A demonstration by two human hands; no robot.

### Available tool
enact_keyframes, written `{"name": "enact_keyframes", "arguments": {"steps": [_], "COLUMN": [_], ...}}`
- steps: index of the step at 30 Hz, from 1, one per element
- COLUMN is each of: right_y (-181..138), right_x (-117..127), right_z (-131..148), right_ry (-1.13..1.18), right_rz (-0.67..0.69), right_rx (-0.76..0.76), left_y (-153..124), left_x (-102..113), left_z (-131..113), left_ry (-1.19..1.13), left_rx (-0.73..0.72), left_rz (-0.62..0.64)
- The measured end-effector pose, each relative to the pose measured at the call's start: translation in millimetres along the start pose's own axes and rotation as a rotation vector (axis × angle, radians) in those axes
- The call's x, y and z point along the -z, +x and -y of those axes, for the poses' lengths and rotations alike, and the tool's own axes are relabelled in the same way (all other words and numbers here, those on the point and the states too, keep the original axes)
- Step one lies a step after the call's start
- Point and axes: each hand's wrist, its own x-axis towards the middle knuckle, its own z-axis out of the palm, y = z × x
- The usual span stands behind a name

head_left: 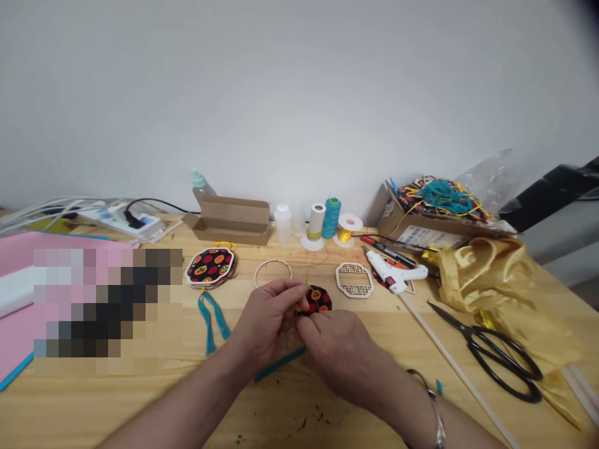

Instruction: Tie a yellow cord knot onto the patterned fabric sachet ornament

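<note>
Pinching one patterned fabric disc, both hands, left hand and right hand, grips clenched.

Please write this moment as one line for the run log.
left hand: holds patterned fabric piece | right hand: holds same piece | nearby: glue gun, scissors, wooden frame

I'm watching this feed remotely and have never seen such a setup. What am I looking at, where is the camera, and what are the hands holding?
There is no machine: the one camera sits on a person's head, looking down at their own bare hands over a wooden table. The left hand and right hand together pinch a small round black-and-red patterned fabric piece. Nearby lie a bigger patterned fabric piece, a thin ring, a wooden fretwork piece, thread spools, a white glue gun, black scissors and gold cloth.
</note>
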Motion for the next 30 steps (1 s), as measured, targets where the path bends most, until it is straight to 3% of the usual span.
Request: {"name": "enact_keyframes", "arguments": {"steps": [3, 6, 8, 12, 15, 22, 27, 30], "right_y": [3, 7, 10, 15, 17, 16, 16, 16], "right_x": [7, 11, 10, 1, -3, -7, -2, 1], "right_z": [-3, -12, -19, -26, -21, -20, -24, -27], "right_ry": [0.145, 0.367, 0.558, 1.059, 1.250, 1.219, 0.994, 1.006], "right_rz": [-0.112, -0.331, -0.409, -0.332, -0.318, -0.312, -0.338, -0.336], "right_rx": [-0.101, -0.390, -0.561, -0.735, -0.761, -0.796, -0.747, -0.747], "left_y": [1, -1, -3, -8, -10, -10, -8, -7], "left_x": [0, -4, -6, -10, -11, -11, -10, -10], "left_z": [0, 0, -1, -2, -3, -2, -1, 1], "left_ry": [-0.036, -0.020, 0.007, 0.122, 0.315, 0.480, 0.394, 0.283], "left_rx": [-0.002, -0.003, -0.021, -0.063, -0.136, -0.231, -0.170, -0.114], "left_rz": [0.003, -0.022, -0.021, 0.026, 0.002, 0.040, 0.072, 0.095]}}
